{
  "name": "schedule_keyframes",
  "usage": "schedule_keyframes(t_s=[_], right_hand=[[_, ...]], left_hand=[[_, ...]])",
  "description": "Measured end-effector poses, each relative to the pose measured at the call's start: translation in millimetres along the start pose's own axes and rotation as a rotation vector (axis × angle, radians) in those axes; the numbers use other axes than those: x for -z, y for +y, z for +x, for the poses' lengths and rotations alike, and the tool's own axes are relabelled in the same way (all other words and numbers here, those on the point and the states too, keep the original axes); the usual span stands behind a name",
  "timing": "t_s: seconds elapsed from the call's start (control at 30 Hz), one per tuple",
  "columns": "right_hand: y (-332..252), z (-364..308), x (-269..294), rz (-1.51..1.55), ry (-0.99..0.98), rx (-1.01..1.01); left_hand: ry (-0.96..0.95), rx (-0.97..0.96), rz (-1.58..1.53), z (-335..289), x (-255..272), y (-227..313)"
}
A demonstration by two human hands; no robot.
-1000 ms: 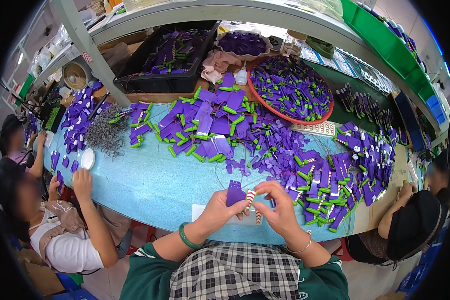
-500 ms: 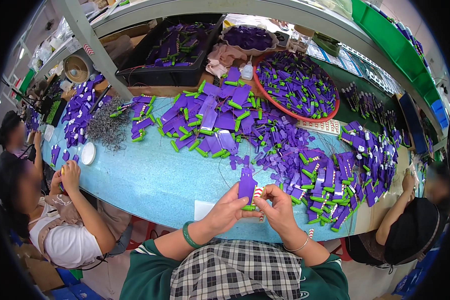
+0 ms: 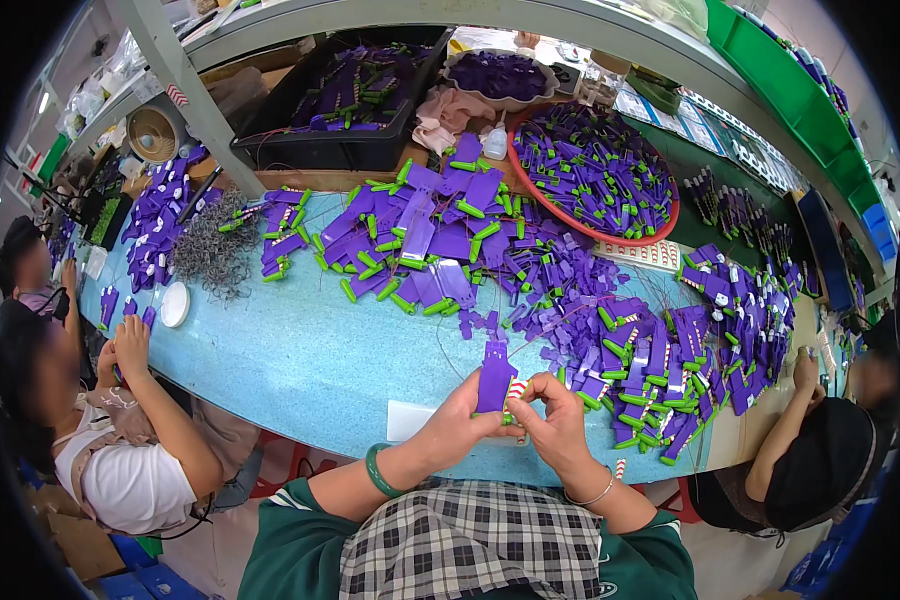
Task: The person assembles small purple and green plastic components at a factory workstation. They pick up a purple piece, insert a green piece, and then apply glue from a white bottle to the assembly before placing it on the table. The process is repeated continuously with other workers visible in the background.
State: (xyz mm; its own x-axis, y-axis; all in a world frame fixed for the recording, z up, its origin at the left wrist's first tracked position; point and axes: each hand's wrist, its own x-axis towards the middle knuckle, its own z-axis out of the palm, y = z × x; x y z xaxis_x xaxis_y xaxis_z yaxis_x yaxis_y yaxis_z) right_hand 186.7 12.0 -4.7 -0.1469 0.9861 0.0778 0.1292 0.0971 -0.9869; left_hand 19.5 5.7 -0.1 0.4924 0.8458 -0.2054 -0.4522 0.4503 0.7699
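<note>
My left hand (image 3: 452, 430) grips a flat purple plastic part (image 3: 493, 380) with a green end, held upright above the table's near edge. A red-and-white striped strip (image 3: 516, 387) lies along the right side of this part. The fingers of my right hand (image 3: 558, 425) are pinched at the strip's lower end; how firmly they hold it is hidden. Just left of my hands, a white card (image 3: 407, 418) lies on the blue table (image 3: 300, 350). Similar purple parts with green ends (image 3: 660, 385) are heaped to the right.
Further purple-and-green parts (image 3: 420, 225) cover the table's middle. Behind stand a red basket (image 3: 676, 212) and a black tray (image 3: 320, 152), both full. Tangled wire (image 3: 215, 250) and a white lid (image 3: 175, 304) lie left. Co-workers sit at both sides; a shelf beam (image 3: 390, 38) crosses overhead.
The purple part has tilted and sunk slightly in my left hand, covering more of its green end. My right fingers stay at the striped strip. The left co-worker's hands have shifted a little.
</note>
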Motion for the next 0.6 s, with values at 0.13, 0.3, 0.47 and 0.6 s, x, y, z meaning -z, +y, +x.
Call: schedule_keyframes(t_s=[0.13, 0.3, 0.47, 0.6], right_hand=[[-2, -2, 3, -0.101, 0.035, 0.073], [-5, 2, 10, -0.350, 0.071, 0.400], [-15, 4, 1, -0.152, 0.025, 0.236], [-20, 8, 3, -0.080, -0.233, 0.076]], left_hand=[[-0.002, -0.036, 0.130, 0, -3, -1], [-0.021, -0.101, 0.186, -5, -5, -9], [-0.122, -0.042, -0.029, -6, -11, 3], [-0.138, 0.322, -0.382, -1, -16, -3]])
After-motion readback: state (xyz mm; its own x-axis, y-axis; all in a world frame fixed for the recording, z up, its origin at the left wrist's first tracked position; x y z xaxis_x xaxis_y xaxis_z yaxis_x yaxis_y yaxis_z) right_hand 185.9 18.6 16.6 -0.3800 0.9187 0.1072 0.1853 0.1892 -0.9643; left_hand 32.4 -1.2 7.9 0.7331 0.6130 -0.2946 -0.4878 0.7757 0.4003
